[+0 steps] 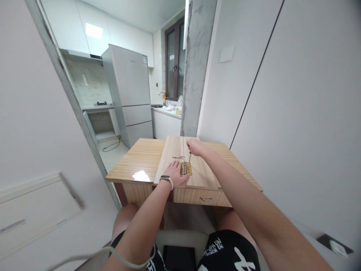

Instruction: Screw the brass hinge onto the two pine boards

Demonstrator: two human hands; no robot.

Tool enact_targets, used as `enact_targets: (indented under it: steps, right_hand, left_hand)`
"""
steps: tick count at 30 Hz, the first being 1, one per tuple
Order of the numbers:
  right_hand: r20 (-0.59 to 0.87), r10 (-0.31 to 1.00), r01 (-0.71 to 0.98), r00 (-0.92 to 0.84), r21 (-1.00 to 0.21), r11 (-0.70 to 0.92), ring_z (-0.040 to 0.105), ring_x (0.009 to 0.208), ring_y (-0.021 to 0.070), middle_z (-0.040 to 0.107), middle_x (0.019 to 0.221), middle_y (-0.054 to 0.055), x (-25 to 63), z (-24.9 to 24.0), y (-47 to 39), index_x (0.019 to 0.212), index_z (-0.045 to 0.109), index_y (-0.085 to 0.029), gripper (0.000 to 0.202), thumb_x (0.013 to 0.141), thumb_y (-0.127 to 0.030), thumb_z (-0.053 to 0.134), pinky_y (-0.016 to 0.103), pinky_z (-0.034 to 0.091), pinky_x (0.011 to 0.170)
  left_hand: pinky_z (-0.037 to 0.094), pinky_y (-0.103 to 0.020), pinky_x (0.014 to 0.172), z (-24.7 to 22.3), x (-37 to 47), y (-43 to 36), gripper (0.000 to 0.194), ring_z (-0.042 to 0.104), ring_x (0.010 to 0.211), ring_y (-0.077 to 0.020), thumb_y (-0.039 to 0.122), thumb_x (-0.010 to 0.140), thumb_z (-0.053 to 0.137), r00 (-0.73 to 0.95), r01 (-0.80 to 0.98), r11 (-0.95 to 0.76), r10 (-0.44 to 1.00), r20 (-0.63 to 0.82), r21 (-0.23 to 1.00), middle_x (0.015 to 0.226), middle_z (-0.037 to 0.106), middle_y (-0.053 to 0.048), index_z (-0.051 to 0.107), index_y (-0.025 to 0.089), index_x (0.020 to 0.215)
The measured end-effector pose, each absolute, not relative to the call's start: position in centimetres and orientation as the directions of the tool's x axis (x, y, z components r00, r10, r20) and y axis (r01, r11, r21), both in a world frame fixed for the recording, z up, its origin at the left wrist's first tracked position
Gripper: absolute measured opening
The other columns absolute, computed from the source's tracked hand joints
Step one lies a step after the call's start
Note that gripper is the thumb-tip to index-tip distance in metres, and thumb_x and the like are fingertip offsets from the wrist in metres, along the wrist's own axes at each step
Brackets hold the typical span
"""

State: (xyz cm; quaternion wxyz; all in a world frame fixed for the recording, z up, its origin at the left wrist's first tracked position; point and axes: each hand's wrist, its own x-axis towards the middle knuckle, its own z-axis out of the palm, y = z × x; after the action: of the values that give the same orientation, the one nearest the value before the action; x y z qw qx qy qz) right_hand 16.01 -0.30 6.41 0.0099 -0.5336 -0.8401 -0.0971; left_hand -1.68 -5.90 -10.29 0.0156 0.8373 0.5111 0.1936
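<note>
Two pale wooden boards lie side by side on the table; the left board and the right board meet at a narrow seam. Across that seam sits a brass-coloured hinge. My left hand rests flat with fingers spread, partly over the hinge's left side and pressing on the boards. A screwdriver is gripped in my closed right hand, pointing down nearly upright at the hinge's right leaf. Whether a screw is under its tip is too small to tell. Beyond my left fingertips lie several small dark screws.
The boards lie on a glossy striped wooden table with a front drawer. White wall panels stand close on both sides. Behind the table are a silver fridge, a sink and a concrete pillar edge. A pale cable crosses at lower left.
</note>
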Motion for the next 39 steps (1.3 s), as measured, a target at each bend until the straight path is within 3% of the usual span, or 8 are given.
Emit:
enact_targets:
  steps: [20,24,30,34,39]
  right_hand:
    - [0.149,0.937,0.937,-0.315,0.204,0.282,0.069,0.118,0.0287,0.075,0.123,0.02,15.8,7.6,-2.2,0.118,0.074,-0.015,0.038,0.108,-0.032,0.042,0.033,0.05,0.094]
    - [0.141,0.943,0.945,-0.3,0.175,0.274,0.067,0.122,0.0292,0.072,0.129,0.021,15.9,7.5,-2.5,0.129,0.067,-0.016,0.037,0.107,-0.037,0.046,0.035,0.049,0.098]
    - [0.063,0.941,0.939,-0.331,0.116,0.323,0.068,0.121,0.0291,0.068,0.137,0.022,16.4,7.4,-2.2,0.139,0.057,-0.012,0.039,0.102,-0.024,0.051,0.033,0.053,0.092]
    - [0.039,0.939,0.932,-0.342,0.143,0.334,0.068,0.122,0.0286,0.069,0.135,0.02,16.4,7.4,-1.9,0.137,0.058,-0.013,0.04,0.098,-0.021,0.06,0.031,0.052,0.092]
    - [0.08,0.943,0.937,-0.324,0.167,0.308,0.069,0.122,0.0302,0.072,0.129,0.021,16.3,7.7,-2.0,0.133,0.063,-0.014,0.037,0.1,-0.031,0.063,0.034,0.052,0.096]
  left_hand:
    - [0.027,-0.049,0.126,-11.2,-1.7,-5.3,0.088,0.037,0.15,-0.0367,0.079,0.093,0.042,0.404,0.845,-0.488,0.85,0.337,0.218,0.158,0.048,-0.019,0.049,0.014,0.151]
    - [0.027,-0.049,0.126,-11.1,-1.6,-5.4,0.088,0.038,0.15,-0.0368,0.079,0.093,0.043,0.402,0.848,-0.484,0.853,0.332,0.217,0.158,0.048,-0.019,0.048,0.013,0.152]
    - [0.027,-0.048,0.126,-11.1,-1.7,-5.4,0.086,0.038,0.151,-0.0356,0.078,0.093,0.044,0.397,0.849,-0.48,0.855,0.334,0.219,0.159,0.048,-0.018,0.048,0.015,0.152]
    - [0.027,-0.047,0.126,-11.2,-1.7,-5.4,0.09,0.038,0.151,-0.0359,0.079,0.093,0.042,0.404,0.851,-0.484,0.852,0.334,0.204,0.16,0.047,-0.02,0.049,0.012,0.152]
    - [0.028,-0.047,0.126,-11.1,-1.7,-5.4,0.09,0.039,0.15,-0.0356,0.079,0.093,0.041,0.408,0.851,-0.487,0.849,0.337,0.197,0.159,0.047,-0.021,0.049,0.011,0.151]
